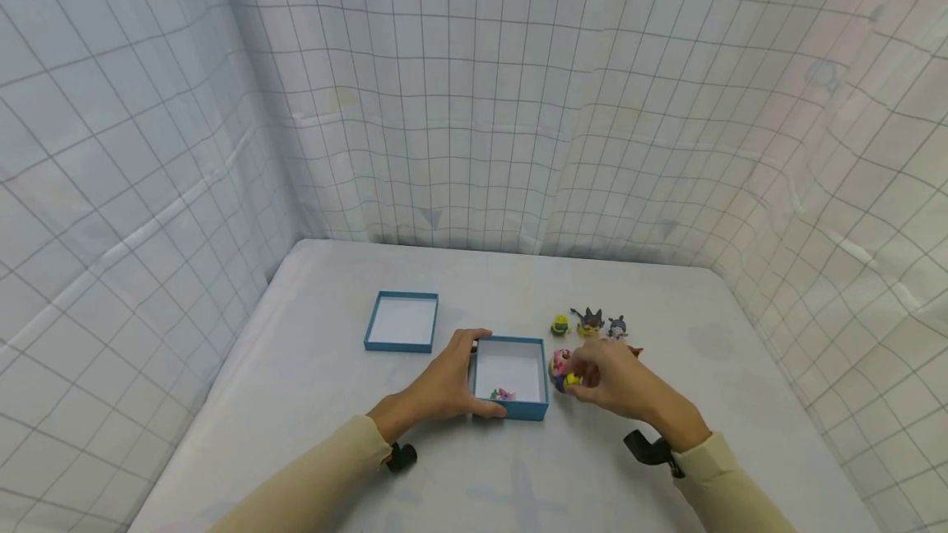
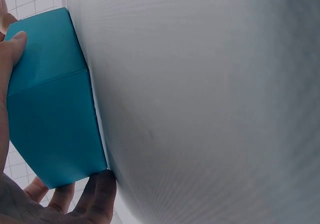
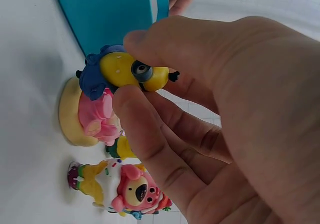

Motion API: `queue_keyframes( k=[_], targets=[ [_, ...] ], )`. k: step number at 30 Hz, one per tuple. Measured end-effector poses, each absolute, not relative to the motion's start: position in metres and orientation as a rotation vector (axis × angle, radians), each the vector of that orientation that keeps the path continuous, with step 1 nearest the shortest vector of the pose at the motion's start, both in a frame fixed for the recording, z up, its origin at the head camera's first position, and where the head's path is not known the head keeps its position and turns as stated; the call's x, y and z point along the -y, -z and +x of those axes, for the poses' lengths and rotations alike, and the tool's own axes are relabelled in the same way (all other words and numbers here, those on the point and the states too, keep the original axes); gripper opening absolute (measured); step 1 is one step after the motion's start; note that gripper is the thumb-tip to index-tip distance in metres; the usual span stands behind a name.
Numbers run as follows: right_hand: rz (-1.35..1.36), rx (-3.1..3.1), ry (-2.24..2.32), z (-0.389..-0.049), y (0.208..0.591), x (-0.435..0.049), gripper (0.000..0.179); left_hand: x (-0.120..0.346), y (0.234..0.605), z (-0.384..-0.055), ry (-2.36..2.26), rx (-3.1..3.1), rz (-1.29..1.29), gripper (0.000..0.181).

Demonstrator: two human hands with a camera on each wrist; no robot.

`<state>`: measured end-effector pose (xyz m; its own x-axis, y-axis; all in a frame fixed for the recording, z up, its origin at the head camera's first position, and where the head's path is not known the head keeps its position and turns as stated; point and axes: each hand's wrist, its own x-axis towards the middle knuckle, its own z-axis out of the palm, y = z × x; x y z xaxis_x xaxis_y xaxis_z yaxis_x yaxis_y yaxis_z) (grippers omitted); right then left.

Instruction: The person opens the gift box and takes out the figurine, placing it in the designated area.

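My left hand (image 1: 444,383) grips a blue box (image 1: 526,411) with a white inside, thumb at the near wall and fingers round the far corner. In the left wrist view the box's blue walls (image 2: 55,129) show between thumb and fingers. A small pink and green figurine (image 1: 502,394) lies inside the box near its front wall. Just right of the box, my right hand (image 1: 618,377) pinches a yellow one-eyed minion figurine (image 3: 117,69) in blue overalls between thumb and fingers. Close behind it stands a pink figurine on a cream base (image 3: 71,116).
A shallow blue-rimmed lid (image 1: 400,346) lies white side up at the back left. Behind my right hand stand a green-yellow figurine (image 1: 560,325), a dark-eared figurine (image 1: 590,322) and a grey figurine (image 1: 618,326). A pink bear figurine (image 3: 135,188) shows in the right wrist view.
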<state>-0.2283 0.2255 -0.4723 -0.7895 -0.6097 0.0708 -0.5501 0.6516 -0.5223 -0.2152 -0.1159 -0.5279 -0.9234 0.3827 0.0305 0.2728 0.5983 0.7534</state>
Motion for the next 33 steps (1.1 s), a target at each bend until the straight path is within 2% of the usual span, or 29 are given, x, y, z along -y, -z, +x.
queue_keyframes(
  k=[21, 33],
  targets=[
    [-0.922, -2.750, 0.748, -0.224, 0.487, -0.226, 0.017, 0.115, 0.526, -0.214, -1.223, -2.685, 0.553, 0.129],
    [-0.999, -2.740, 0.761, -0.224, 0.491, -0.227, 0.018, 0.116, 0.527, -0.215, -1.227, -2.685, 0.560, 0.127]
  ],
)
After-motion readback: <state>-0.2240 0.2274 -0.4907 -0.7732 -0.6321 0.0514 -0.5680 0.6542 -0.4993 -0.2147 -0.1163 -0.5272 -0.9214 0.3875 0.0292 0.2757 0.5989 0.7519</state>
